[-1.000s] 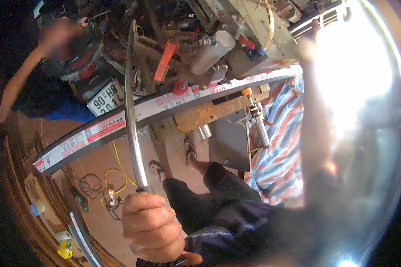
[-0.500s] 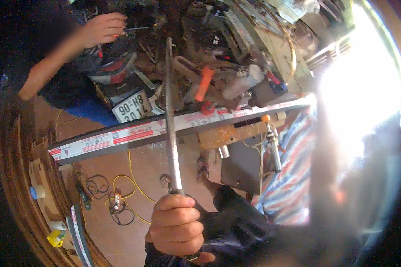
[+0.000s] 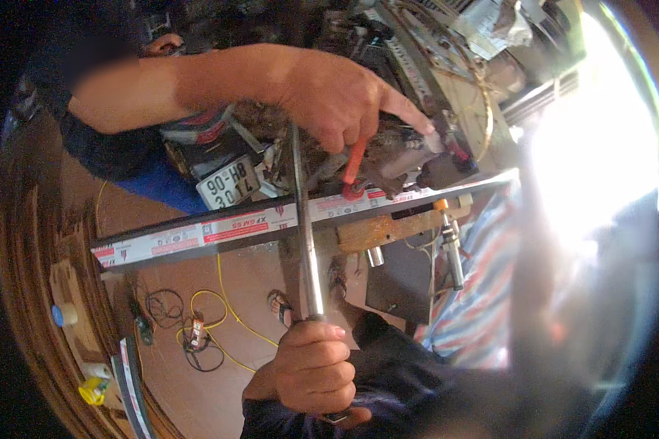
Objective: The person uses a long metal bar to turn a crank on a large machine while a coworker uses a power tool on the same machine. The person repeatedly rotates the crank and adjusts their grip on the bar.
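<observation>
Fingers of the person's left hand point(image 3: 315, 373) are curled right round the near end of a long, round, silvery metal lever point(image 3: 312, 271); the right hand I cannot make out (the glare on that side is fierce). Farther off, behind the lever, lies a long, dark-grey strip with a white-and-red printed face point(image 3: 256, 223). Beyond it, a co-worker's bare hand point(image 3: 337, 95) overlaps the lever's far end, forefinger stretched to a grey cylinder point(image 3: 410, 159), the others folded; whether it touches, I can't tell. The step looks like holding the lever while a part is pointed out; the next move, I'd judge, calls for waiting until that arm is clear.
</observation>
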`<action>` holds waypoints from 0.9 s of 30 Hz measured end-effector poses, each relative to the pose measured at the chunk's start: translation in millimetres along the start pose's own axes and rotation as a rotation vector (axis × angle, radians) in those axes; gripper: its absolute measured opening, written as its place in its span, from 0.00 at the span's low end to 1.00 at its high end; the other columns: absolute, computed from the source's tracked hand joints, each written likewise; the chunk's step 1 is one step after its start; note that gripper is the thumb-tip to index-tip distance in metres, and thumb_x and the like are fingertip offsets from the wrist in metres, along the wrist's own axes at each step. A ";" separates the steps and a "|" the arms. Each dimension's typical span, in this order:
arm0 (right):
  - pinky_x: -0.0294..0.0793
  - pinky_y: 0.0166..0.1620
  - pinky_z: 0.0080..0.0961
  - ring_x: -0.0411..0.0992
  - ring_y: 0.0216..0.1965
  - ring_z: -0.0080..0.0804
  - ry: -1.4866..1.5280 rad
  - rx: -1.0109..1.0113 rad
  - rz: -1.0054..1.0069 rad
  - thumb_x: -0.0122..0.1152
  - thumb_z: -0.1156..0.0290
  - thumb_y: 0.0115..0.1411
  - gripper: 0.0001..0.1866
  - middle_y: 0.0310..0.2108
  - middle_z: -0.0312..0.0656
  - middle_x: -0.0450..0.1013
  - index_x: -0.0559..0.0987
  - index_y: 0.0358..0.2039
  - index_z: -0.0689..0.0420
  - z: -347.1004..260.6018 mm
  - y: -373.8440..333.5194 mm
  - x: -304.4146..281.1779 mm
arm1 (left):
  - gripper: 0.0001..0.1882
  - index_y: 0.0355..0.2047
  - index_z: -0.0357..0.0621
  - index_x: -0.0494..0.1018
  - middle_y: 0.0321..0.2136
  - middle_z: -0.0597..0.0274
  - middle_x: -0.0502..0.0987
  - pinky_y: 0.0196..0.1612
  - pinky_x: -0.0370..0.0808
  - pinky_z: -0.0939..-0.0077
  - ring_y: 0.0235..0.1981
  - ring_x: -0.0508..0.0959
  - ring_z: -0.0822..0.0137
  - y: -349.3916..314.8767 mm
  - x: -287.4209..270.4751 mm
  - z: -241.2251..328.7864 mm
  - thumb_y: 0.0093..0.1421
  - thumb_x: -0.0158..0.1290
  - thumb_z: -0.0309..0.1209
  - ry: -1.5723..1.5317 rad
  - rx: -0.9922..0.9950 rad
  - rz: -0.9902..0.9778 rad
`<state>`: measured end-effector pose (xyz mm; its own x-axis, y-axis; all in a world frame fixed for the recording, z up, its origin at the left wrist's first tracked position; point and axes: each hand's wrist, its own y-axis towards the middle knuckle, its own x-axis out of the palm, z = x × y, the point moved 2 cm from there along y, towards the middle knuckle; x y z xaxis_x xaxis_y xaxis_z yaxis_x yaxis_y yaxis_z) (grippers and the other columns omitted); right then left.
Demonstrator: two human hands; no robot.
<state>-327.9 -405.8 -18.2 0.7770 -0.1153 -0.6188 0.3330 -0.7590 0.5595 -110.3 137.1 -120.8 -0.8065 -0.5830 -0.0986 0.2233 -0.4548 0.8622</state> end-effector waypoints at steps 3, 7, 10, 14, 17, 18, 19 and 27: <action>0.64 0.27 0.21 0.65 0.25 0.19 0.346 0.139 0.137 0.66 0.61 0.73 0.18 0.26 0.28 0.68 0.77 0.56 0.57 -22.1 -8.6 1.5 | 0.22 0.21 0.52 0.70 0.21 0.70 0.75 0.47 0.83 0.58 0.26 0.79 0.66 4.4 2.9 -0.1 0.62 0.65 0.50 0.018 -0.001 0.021; 0.57 0.24 0.24 0.60 0.19 0.19 0.638 0.411 0.292 0.71 0.57 0.71 0.16 0.19 0.25 0.63 0.76 0.29 0.46 -42.8 -3.5 14.3 | 0.23 0.20 0.53 0.70 0.21 0.71 0.75 0.46 0.82 0.60 0.25 0.78 0.66 8.1 2.7 -0.3 0.61 0.66 0.51 0.018 -0.013 0.024; 0.57 0.24 0.25 0.60 0.19 0.19 0.657 0.370 0.319 0.72 0.57 0.71 0.18 0.19 0.25 0.63 0.75 0.26 0.45 -47.9 -1.5 16.8 | 0.23 0.20 0.54 0.70 0.22 0.71 0.75 0.46 0.82 0.60 0.25 0.78 0.66 14.1 0.8 0.3 0.59 0.66 0.52 0.018 -0.022 0.020; 0.57 0.23 0.26 0.61 0.18 0.19 0.723 0.372 0.319 0.72 0.61 0.70 0.15 0.19 0.25 0.65 0.76 0.28 0.47 -49.4 -3.9 14.3 | 0.23 0.20 0.54 0.71 0.23 0.71 0.75 0.45 0.81 0.59 0.24 0.78 0.65 28.1 -4.5 1.6 0.57 0.68 0.53 0.025 -0.034 -0.021; 0.58 0.22 0.26 0.62 0.17 0.19 0.699 0.422 0.309 0.72 0.61 0.70 0.15 0.19 0.26 0.66 0.76 0.29 0.48 -52.8 -3.0 11.3 | 0.23 0.21 0.54 0.72 0.23 0.71 0.75 0.45 0.81 0.58 0.24 0.78 0.65 40.2 -5.3 5.4 0.57 0.68 0.53 0.018 -0.081 0.003; 0.58 0.22 0.26 0.62 0.17 0.19 0.685 0.436 0.308 0.72 0.61 0.70 0.15 0.19 0.27 0.67 0.76 0.29 0.48 -53.7 -1.8 9.5 | 0.23 0.20 0.54 0.72 0.22 0.71 0.75 0.45 0.81 0.57 0.25 0.78 0.64 44.8 -4.0 5.3 0.57 0.68 0.54 0.019 -0.068 0.025; 0.59 0.22 0.26 0.62 0.17 0.18 0.689 0.407 0.305 0.72 0.61 0.71 0.15 0.19 0.27 0.67 0.76 0.29 0.48 -54.5 -1.4 7.3 | 0.23 0.20 0.54 0.72 0.22 0.72 0.75 0.44 0.80 0.56 0.25 0.78 0.64 49.1 -2.7 5.3 0.57 0.67 0.55 0.012 -0.082 0.051; 0.60 0.25 0.25 0.64 0.19 0.19 0.636 0.392 0.281 0.74 0.58 0.70 0.20 0.19 0.28 0.69 0.76 0.24 0.51 -59.1 -0.2 -5.8 | 0.22 0.23 0.52 0.71 0.19 0.69 0.72 0.45 0.73 0.51 0.26 0.75 0.63 113.2 5.1 -7.2 0.61 0.66 0.52 -0.008 -0.019 0.202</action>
<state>-300.9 -367.1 17.9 0.9992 -0.0376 0.0159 -0.0408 -0.9396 0.3399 -85.2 77.8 -27.3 -0.7483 -0.6586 0.0794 0.3916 -0.3419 0.8543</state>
